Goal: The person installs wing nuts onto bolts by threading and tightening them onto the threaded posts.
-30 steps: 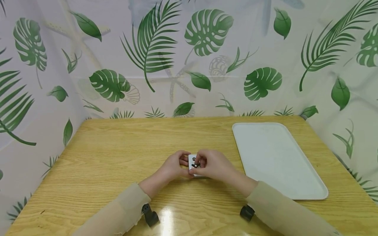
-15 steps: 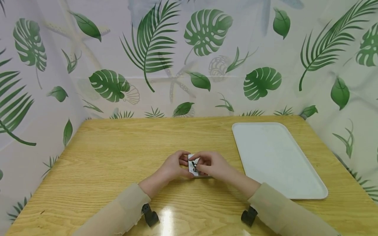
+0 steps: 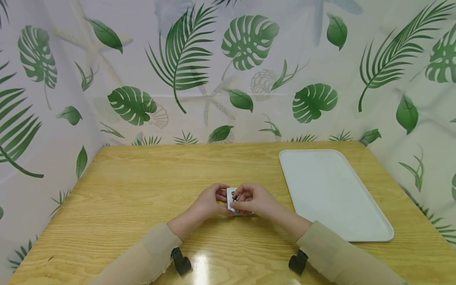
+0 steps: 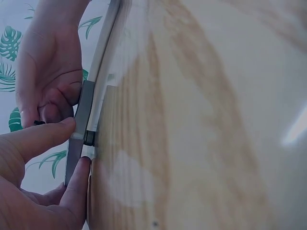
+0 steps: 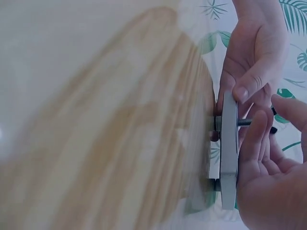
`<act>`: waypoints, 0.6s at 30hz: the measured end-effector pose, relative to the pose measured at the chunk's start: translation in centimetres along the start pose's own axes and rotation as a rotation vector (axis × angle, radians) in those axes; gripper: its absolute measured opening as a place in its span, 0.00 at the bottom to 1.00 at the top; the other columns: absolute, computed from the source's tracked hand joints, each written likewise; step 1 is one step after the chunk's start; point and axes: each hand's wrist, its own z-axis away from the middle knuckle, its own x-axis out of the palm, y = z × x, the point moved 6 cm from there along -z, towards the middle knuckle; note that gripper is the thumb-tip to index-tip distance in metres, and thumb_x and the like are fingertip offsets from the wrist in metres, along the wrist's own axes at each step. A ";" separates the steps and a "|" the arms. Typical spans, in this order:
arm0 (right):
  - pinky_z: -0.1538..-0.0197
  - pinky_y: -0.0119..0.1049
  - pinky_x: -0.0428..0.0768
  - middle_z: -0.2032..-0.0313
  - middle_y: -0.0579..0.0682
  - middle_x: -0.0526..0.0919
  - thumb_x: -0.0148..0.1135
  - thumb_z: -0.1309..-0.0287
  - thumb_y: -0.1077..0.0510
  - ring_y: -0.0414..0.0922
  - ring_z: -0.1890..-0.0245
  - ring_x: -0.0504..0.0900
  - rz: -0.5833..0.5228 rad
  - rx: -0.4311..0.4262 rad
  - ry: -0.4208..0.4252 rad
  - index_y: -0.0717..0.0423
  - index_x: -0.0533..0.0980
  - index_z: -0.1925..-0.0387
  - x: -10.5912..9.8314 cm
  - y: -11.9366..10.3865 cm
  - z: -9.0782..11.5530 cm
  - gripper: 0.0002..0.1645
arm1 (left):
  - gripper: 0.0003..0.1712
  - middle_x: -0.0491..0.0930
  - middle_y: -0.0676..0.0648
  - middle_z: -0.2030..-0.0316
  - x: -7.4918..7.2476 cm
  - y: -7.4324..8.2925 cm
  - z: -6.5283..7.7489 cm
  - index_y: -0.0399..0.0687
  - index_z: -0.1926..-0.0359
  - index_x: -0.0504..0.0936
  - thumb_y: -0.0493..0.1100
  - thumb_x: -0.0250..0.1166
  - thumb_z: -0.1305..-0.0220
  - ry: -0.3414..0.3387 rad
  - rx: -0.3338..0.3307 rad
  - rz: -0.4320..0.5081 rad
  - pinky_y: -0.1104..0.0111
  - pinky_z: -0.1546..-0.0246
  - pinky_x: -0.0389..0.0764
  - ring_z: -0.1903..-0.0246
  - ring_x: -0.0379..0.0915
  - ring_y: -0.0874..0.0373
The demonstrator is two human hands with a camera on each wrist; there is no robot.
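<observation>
A small whitish plate with dark round holes lies low over the table between the two hands. In the right wrist view the plate shows edge-on, with dark stubs under it and a threaded wing bolt standing out of its top. My left hand grips the plate by its left side, thumb on the near edge. With thumb and fingertips my right hand pinches the bolt's black winged head, which the fingers partly cover. The right palm hides the plate's right half in the head view.
A white tray lies on the right of the wooden table. Leaf-print cloth hangs behind and at both sides. A black wrist camera sits under each sleeve.
My right fingers have opened off the wing bolt, drawn slightly right, then come back onto its head, whose wings have turned. The left hand keeps holding the plate in place.
</observation>
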 end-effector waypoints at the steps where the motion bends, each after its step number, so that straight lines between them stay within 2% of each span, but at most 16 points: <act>1: 0.68 0.32 0.84 0.77 0.44 0.83 0.72 0.34 0.63 0.38 0.76 0.82 0.015 0.009 0.015 0.67 0.79 0.57 0.0 0.0 -0.1 0.11 | 0.45 0.81 0.40 0.43 0.0 0.0 0.0 0.37 0.28 0.73 0.26 0.80 0.47 -0.001 0.002 0.000 0.61 0.45 0.84 0.46 0.80 0.51; 6: 0.72 0.32 0.81 0.80 0.46 0.81 0.73 0.33 0.58 0.38 0.80 0.79 0.100 0.041 0.078 0.60 0.75 0.68 0.1 -0.3 -0.2 0.14 | 0.45 0.81 0.40 0.43 0.0 -0.1 0.0 0.38 0.29 0.73 0.27 0.80 0.48 -0.006 0.000 0.005 0.62 0.46 0.84 0.46 0.79 0.51; 12: 0.75 0.31 0.73 0.84 0.43 0.76 0.72 0.32 0.52 0.38 0.84 0.75 0.219 0.066 0.122 0.55 0.74 0.73 -0.1 -0.7 -0.2 0.18 | 0.45 0.81 0.40 0.44 -0.1 0.0 0.1 0.38 0.29 0.73 0.28 0.81 0.48 -0.006 0.004 -0.008 0.61 0.46 0.84 0.46 0.79 0.50; 15: 0.75 0.33 0.70 0.83 0.44 0.74 0.70 0.30 0.49 0.39 0.83 0.73 0.242 0.080 0.138 0.55 0.73 0.70 -0.4 -0.8 0.2 0.18 | 0.45 0.81 0.40 0.44 0.0 0.0 0.1 0.37 0.29 0.73 0.27 0.81 0.48 -0.006 0.003 -0.007 0.62 0.46 0.84 0.47 0.80 0.51; 18: 0.74 0.33 0.71 0.81 0.46 0.76 0.68 0.29 0.50 0.40 0.81 0.72 0.204 0.072 0.131 0.58 0.75 0.59 -0.6 -0.8 0.5 0.15 | 0.44 0.81 0.40 0.44 0.0 0.1 0.0 0.36 0.30 0.74 0.27 0.80 0.48 -0.005 0.009 -0.002 0.62 0.46 0.83 0.47 0.80 0.51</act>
